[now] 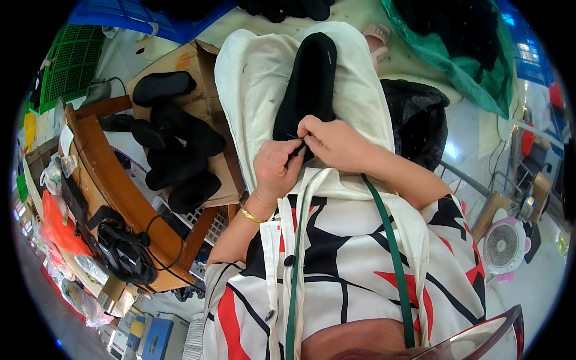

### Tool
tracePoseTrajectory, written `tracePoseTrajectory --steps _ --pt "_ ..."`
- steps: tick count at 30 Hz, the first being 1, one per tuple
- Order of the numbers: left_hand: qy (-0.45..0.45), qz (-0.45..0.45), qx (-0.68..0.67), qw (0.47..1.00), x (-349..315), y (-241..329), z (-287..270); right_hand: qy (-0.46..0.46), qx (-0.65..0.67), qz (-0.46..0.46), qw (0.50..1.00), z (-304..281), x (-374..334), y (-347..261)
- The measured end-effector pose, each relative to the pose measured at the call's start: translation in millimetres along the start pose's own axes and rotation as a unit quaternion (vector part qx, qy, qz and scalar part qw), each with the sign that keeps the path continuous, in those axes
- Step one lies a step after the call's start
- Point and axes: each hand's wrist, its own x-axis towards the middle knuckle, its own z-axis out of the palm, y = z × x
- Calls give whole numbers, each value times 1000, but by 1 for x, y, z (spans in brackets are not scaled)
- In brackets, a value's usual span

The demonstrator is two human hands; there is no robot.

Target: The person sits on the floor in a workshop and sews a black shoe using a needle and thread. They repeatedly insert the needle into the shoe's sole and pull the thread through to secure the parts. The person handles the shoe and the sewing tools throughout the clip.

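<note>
A black cloth shoe (309, 72) lies lengthwise on the cream apron (240, 78) across my lap, its opening facing up. A short white mark, perhaps a thread, shows near its far right edge. My left hand (278, 168) is closed on the shoe's near end, thumb and fingers pinching the rim. Against it, my right hand (336, 143) is closed too, with thumb and forefinger pressed together over the same edge. A thin, light sliver shows between the hands. What the right fingertips pinch is too small to make out.
At the left, several black shoes (177, 162) lie on a cardboard box (207, 78) beside a wooden chair (90, 132) with a black bag (123, 252). Right of my lap are a black plastic bag (414, 114) and a green sack (444, 66). A fan (504, 245) stands farther right.
</note>
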Motion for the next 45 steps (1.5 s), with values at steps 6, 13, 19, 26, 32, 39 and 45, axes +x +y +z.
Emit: tracePoseTrajectory --steps 6,13,19,26,32,39,45 --pt "-25 51 8 998 5 -1 -6 -23 -74 -46 996 -22 15 -15" --pt "-69 55 -13 996 6 -10 -10 102 -7 -187 977 2 39 -22" --pt "-85 -45 -22 995 13 0 -16 -7 321 134 937 -22 49 -20" --pt "-132 -4 -61 989 28 -4 -24 1 516 21 856 -45 56 -26" --pt "-210 -1 -62 976 38 -10 -29 -7 352 4 936 -53 49 -44" --pt "-239 -3 -68 969 44 -12 -29 76 492 -108 860 -71 55 -63" --pt "-264 -22 -64 962 49 -10 -29 66 597 -98 793 -68 62 -69"
